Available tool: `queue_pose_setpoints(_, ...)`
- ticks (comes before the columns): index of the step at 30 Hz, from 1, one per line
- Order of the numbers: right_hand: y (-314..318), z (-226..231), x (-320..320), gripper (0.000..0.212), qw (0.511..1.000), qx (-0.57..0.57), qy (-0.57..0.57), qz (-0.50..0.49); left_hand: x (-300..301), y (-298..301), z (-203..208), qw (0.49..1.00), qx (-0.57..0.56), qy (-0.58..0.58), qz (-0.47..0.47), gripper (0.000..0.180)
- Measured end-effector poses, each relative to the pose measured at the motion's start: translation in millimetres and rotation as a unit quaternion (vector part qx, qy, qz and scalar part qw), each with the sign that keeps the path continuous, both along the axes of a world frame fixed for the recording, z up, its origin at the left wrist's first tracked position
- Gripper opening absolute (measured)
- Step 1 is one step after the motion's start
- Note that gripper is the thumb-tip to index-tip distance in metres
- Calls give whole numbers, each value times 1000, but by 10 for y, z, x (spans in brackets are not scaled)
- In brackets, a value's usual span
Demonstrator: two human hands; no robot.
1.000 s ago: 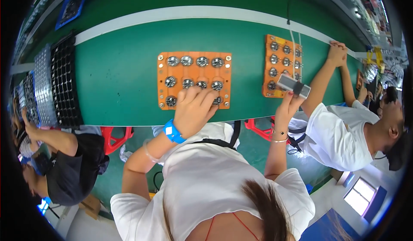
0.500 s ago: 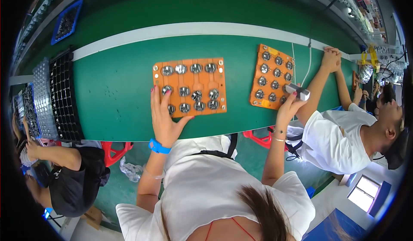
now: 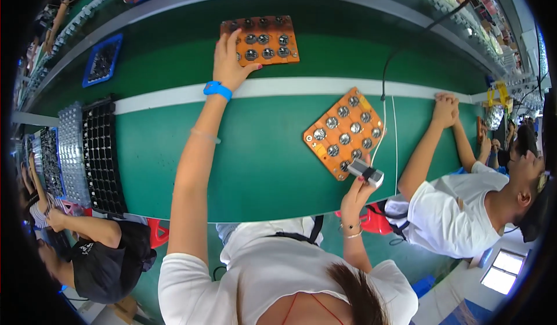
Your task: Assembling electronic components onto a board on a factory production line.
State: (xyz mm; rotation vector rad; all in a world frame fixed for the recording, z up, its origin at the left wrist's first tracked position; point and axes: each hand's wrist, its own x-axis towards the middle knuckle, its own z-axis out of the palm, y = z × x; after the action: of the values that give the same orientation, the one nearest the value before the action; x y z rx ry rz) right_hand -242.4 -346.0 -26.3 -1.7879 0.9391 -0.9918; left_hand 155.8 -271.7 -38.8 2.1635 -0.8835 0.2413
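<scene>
My left arm reaches far forward. The left hand (image 3: pixel 229 67) grips an orange plate (image 3: pixel 275 40) by its left and near edges, thumb in front and fingers over the top. That plate carries rows of shiny round silver pieces and lies on the dark green strip past the white rail. Nearer me, a second orange plate (image 3: pixel 338 131) with similar round pieces sits turned askew on the green table. At its near right corner, my right hand (image 3: pixel 357 195) is closed around a small grey-and-white block (image 3: pixel 366 173) with a cord. Whether those fingers also hold the plate is hard to see.
The white rail (image 3: pixel 325 85) crosses behind the green table (image 3: pixel 261 168). Black (image 3: pixel 104 157) and clear (image 3: pixel 73 151) gridded trays stand at left. A blue bin (image 3: pixel 103 59) lies beyond the rail. At right sits another person (image 3: pixel 458 191), forearms on the table; a cord (image 3: pixel 384 64) hangs nearby.
My left hand has carried one orange plate forward from the table to beyond the white rail. The second plate has come left and nearer, turned askew, with my right hand and the block.
</scene>
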Motion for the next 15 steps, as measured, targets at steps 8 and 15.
queue_pose_setpoints(8,77,-35,42,48,996,-26,77,34,544,-427,-75,1000,-2,-26,5,99)
queue_pose_setpoints(15,-1190,83,329,40,997,-77,21,4,114,-295,-108,997,-10,-66,24,86)
